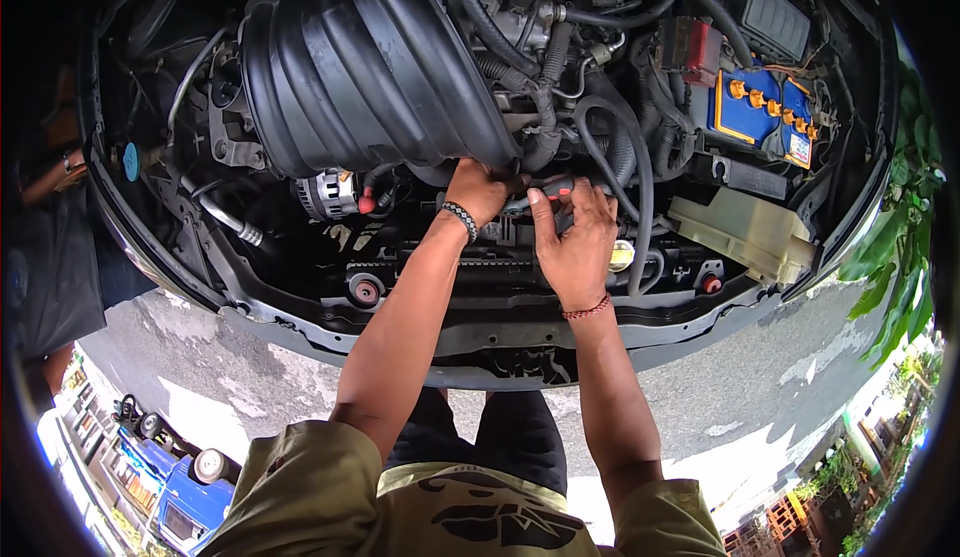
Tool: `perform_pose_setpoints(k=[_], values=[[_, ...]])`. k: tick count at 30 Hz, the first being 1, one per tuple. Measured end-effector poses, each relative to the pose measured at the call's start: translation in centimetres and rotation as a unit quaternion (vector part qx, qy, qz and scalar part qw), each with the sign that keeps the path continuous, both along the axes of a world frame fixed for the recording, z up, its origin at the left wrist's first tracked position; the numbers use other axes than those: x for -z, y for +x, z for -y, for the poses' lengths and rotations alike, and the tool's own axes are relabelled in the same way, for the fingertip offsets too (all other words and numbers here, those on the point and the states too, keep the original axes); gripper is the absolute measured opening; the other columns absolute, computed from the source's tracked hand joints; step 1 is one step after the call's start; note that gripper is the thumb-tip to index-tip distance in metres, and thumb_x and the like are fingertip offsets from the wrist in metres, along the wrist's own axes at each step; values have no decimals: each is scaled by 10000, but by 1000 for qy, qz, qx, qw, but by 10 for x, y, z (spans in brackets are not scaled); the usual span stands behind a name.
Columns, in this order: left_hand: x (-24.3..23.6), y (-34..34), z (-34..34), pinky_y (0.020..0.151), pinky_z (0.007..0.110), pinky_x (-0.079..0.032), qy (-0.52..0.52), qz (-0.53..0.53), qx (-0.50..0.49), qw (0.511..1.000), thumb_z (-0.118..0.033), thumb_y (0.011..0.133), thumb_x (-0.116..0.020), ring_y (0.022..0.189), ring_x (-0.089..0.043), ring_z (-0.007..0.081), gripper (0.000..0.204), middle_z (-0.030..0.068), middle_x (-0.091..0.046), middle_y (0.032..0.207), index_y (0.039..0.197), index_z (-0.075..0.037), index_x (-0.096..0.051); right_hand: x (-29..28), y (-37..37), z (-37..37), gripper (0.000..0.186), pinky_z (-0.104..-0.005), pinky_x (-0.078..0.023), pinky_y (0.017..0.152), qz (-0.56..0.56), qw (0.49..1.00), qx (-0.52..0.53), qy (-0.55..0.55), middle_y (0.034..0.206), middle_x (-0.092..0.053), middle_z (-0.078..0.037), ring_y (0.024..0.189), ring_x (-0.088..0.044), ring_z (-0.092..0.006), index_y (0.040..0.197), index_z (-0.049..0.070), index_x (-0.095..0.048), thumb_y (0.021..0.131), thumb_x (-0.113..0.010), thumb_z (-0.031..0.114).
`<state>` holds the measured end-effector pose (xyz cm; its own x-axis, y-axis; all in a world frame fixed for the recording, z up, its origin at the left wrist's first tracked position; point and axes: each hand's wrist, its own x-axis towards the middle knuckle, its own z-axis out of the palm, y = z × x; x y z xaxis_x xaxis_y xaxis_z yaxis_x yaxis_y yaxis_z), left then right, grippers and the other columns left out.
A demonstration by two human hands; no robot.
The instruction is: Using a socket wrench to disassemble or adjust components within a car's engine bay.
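Beneath the edge of the ribbed black intake manifold (370, 67), my left hand (474, 195) reaches into the engine bay, its fingertips hidden by the manifold and shadow. Just to its right, my right hand (580, 227) is closed around a dark hand tool with red patches on its handle (556, 193). The tool lies roughly crosswise and points toward my left hand; its working end is too dark to make out. Below both hands runs the black radiator top (490, 262), with a yellowish cap (621, 256) beside my right wrist.
A blue battery with orange caps (745, 107) and a translucent plastic reservoir (740, 235) sit at the right. Black hoses (640, 187) loop close to my right hand. An alternator (325, 196) is at the left. Another person's dark clothing (50, 267) shows at the far left.
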<state>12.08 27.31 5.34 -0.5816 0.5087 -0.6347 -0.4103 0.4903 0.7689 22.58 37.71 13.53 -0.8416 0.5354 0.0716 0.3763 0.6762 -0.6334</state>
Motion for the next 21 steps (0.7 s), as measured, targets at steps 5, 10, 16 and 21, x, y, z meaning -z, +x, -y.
perform_pose_setpoints(k=[5, 10, 16, 21], values=[[1, 1, 6, 664, 326, -587, 119, 263, -145, 946, -138, 899, -684, 797, -672, 182, 223, 114, -671, 905, 980, 65, -638, 2, -3, -3, 266, -401, -392, 763, -4, 1000, -2, -16, 732, -597, -84, 734, -555, -291, 811, 32, -572, 854, -709, 255], [-6, -1, 8, 662, 320, -593, 20, 73, -24, 997, -247, 843, -756, 778, -691, 199, 357, 141, -719, 919, 933, 92, -692, 1, -4, 0, 269, -399, -393, 765, -8, 1000, -1, -12, 709, -588, -77, 729, -553, -281, 802, 37, -569, 851, -714, 258], [-4, 6, 2, 675, 400, -640, 58, 40, -55, 996, -92, 866, -685, 752, -702, 266, 208, 161, -695, 905, 933, 102, -653, -3, -3, -6, 273, -389, -398, 759, 20, 999, -31, -26, 707, -581, -78, 710, -545, -274, 806, 34, -584, 847, -717, 269], [-7, 3, 6, 613, 415, -640, 173, 286, -171, 927, -74, 920, -620, 750, -705, 300, 235, 193, -655, 990, 1039, 127, -590, 0, 4, -12, 266, -384, -410, 735, 11, 995, 54, -80, 703, -579, -81, 674, -546, -252, 821, 21, -621, 854, -707, 271]])
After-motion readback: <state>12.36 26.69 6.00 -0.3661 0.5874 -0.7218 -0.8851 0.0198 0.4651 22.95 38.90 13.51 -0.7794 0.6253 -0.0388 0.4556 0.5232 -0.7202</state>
